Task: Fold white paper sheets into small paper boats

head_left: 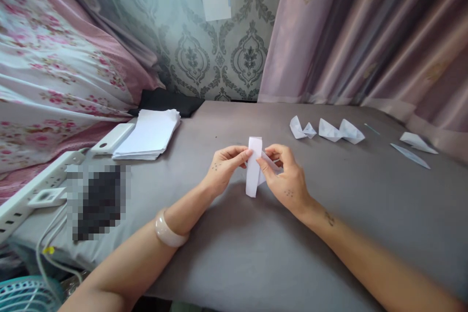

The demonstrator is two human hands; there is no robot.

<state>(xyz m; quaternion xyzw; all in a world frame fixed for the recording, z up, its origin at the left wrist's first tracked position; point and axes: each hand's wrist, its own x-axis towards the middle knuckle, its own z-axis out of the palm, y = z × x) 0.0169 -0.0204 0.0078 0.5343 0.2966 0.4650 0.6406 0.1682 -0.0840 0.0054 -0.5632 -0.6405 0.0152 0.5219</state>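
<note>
A folded sheet of white paper is held upright over the middle of the grey table, between my two hands. It shows a long narrow strip in front, with a pointed flap behind it on the right. My left hand pinches the strip's left edge, thumb in front. On the other side, my right hand grips the strip's right edge and the flap, its thumb pressed on the front. The fingertips behind the paper are partly hidden.
Several folded paper boats stand at the back right of the table. Flat folded pieces lie farther right. At left are a paper stack, a white box, a power strip with cables and a blurred dark object.
</note>
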